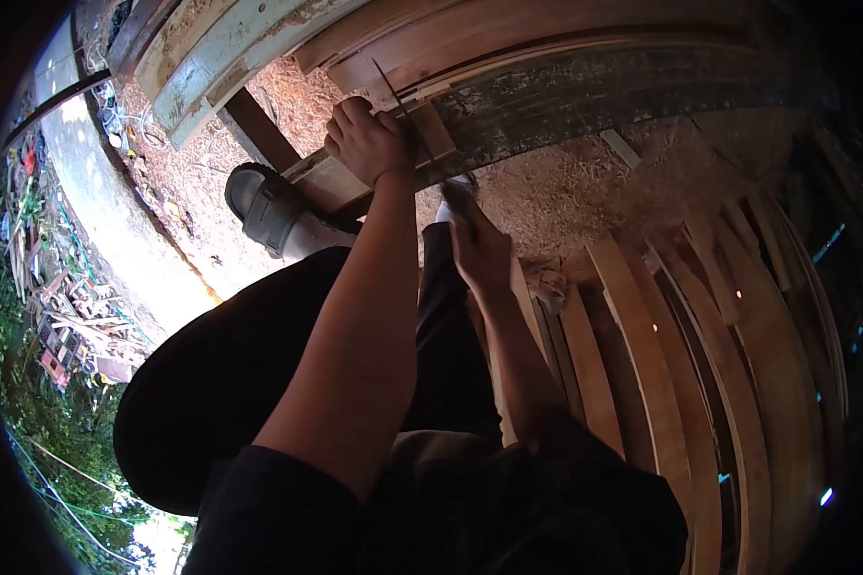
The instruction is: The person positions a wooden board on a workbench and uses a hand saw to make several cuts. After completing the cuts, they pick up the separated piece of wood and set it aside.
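Observation:
My left hand is closed on a wooden piece lying across the bench plank, just beside the saw blade. A thin handsaw stands edge-on across this wood, its tip pointing up and away. My right hand is wrapped round the saw's dark handle, below the near edge of the plank; the handle is mostly in shadow. A dark, worn plank bears the wood. My shoe is by the left end of the plank.
Long boards are lined up on the right. More boards and reddish planks lie beyond the bench. Sawdust covers the ground, with a small offcut on it. Scrap wood is heaped at far left.

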{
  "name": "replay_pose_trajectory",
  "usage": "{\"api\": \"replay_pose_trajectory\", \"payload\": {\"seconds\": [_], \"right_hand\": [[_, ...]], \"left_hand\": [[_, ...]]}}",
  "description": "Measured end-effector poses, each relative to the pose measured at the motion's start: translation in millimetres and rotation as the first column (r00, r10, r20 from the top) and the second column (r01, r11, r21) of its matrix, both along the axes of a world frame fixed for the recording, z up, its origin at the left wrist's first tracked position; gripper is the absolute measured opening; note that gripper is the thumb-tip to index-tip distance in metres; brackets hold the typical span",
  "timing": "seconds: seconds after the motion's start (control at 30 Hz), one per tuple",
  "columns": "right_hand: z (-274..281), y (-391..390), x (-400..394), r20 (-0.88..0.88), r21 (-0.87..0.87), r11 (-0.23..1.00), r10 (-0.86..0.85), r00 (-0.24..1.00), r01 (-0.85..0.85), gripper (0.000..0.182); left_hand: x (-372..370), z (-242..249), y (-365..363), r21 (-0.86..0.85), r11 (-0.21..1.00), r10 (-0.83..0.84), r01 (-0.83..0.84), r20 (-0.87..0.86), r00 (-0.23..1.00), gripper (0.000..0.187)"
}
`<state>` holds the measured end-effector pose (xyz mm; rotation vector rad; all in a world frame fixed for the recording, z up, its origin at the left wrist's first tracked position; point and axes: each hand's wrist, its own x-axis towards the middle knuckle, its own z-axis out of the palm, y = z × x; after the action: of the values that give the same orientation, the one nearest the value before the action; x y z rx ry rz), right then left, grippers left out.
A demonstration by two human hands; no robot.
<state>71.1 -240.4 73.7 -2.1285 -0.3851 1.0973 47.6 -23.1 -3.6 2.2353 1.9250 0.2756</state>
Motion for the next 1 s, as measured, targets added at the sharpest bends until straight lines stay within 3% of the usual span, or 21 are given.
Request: {"api": "replay_pose_trajectory", "payload": {"seconds": [0.03,0.13,0.2,0.27,0.4,0.47,0.6,0.67,0.7,0.73,0.77,0.8,0.83,0.9,0.93,1.0], "right_hand": [[-3.1,-26.4,-8.2,0.034,0.105,0.992,-0.075,0.997,0.071,0.047],[12.0,-68.6,-12.2,0.043,0.084,0.996,-0.022,0.999,0.018,0.048],[-10.5,-25.5,-6.0,0.045,0.164,0.986,-0.040,0.998,0.032,0.049],[1.7,50.6,20.9,-0.083,-0.120,0.989,0.080,0.993,-0.090,0.049],[11.6,-25.8,-2.9,0.055,-0.034,0.999,0.036,0.998,-0.034,0.047],[21.0,-78.1,-11.0,0.064,0.142,0.990,-0.026,0.998,0.017,0.045],[8.5,27.4,16.2,0.128,0.094,0.995,0.023,0.992,-0.035,0.045],[5.9,64.4,28.2,-0.090,-0.127,0.985,0.105,0.990,-0.116,0.044],[1.8,42.0,15.4,0.071,-0.026,0.997,0.078,0.994,-0.077,0.045],[1.9,-4.3,-3.1,0.063,-0.044,0.997,0.072,0.995,-0.069,0.045],[-2.7,-53.1,-12.8,0.147,0.084,0.994,0.053,0.988,-0.066,0.047],[6.0,-57.2,-8.8,0.225,0.215,0.973,0.031,0.974,-0.080,0.048],[1.6,-51.8,-4.0,0.227,0.220,0.972,0.037,0.973,-0.088,0.048],[6.8,-34.1,5.3,0.076,0.064,0.996,0.061,0.995,-0.066,0.049],[7.5,-1.3,14.6,0.083,0.073,0.996,0.053,0.995,-0.059,0.049],[7.5,56.5,28.3,-0.116,-0.152,0.981,0.106,0.988,-0.123,0.048]], "left_hand": [[2.7,-1.5,1.9,0.025,1.000,-0.011,0.011,0.008,1.000,0.021],[2.9,-2.4,2.3,0.007,1.000,-0.019,0.019,0.007,1.000,0.021],[1.4,-2.9,2.2,0.014,1.000,-0.014,0.014,-0.023,1.000,0.022],[1.4,-2.7,2.8,0.000,1.000,-0.005,0.005,0.005,1.000,0.022],[3.8,-3.1,2.6,-0.005,1.000,0.001,-0.001,-0.017,1.000,0.022],[3.6,-1.3,4.5,-0.006,1.000,-0.010,0.010,-0.007,1.000,0.022],[2.4,-4.2,6.1,0.001,1.000,-0.028,0.028,0.001,1.000,0.021],[1.8,-0.9,7.2,-0.019,1.000,-0.005,0.005,-0.007,1.000,0.021],[3.1,-2.2,10.2,-0.017,1.000,0.001,-0.001,-0.005,1.000,0.021],[-0.6,-1.1,5.8,-0.026,1.000,-0.015,0.015,-0.008,1.000,0.023],[1.0,-2.2,6.0,-0.024,0.999,-0.028,0.028,0.000,1.000,0.025],[2.2,-2.5,7.0,-0.025,0.999,-0.025,0.025,0.002,1.000,0.025],[3.8,-3.0,9.1,-0.031,0.999,-0.024,0.024,0.019,1.000,0.025],[-0.6,1.2,3.0,-0.046,0.998,-0.031,0.033,0.027,0.999,0.025],[0.6,0.7,5.6,-0.043,0.999,-0.033,0.034,0.020,0.999,0.024],[5.0,1.5,8.4,-0.037,0.999,-0.025,0.025,0.012,1.000,0.022]]}}
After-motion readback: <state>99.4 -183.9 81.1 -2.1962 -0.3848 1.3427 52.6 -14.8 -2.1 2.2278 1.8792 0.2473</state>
